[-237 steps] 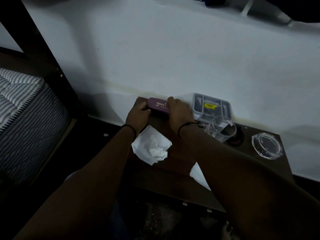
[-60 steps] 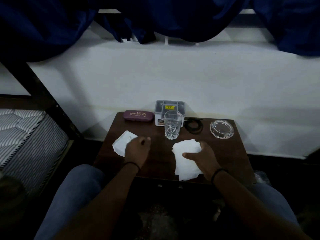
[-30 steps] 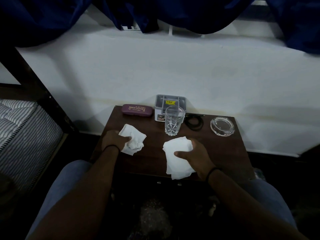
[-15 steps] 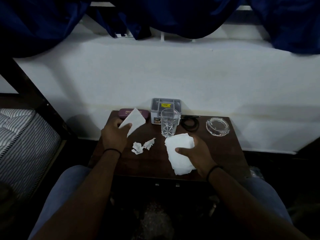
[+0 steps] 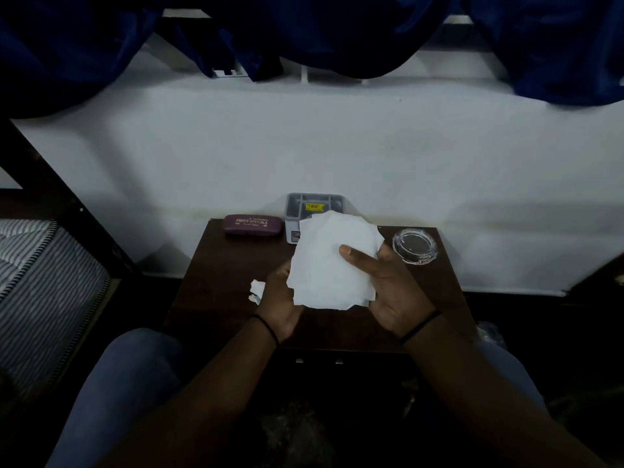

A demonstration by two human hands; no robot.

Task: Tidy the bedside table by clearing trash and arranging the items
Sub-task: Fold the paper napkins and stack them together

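Together left hand (image 5: 278, 304), right hand (image 5: 393, 290) hold tissue (image 5: 329, 265) (thin, crinkled).

Glasses case (image 5: 253, 224) at the bedside table's (image 5: 216, 298) back left, organiser box (image 5: 314, 207) just right of it, ashtray (image 5: 414, 245) back right, tissues (image 5: 332, 265) raised before the box, mattress (image 5: 40, 282) left of the table.

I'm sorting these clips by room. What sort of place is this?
Most likely a bedroom. A striped mattress lies at the left, beside a small dark wooden bedside table against a white wall, with a maroon spectacle case and a clear glass ashtray on it. Dark blue curtains hang above.
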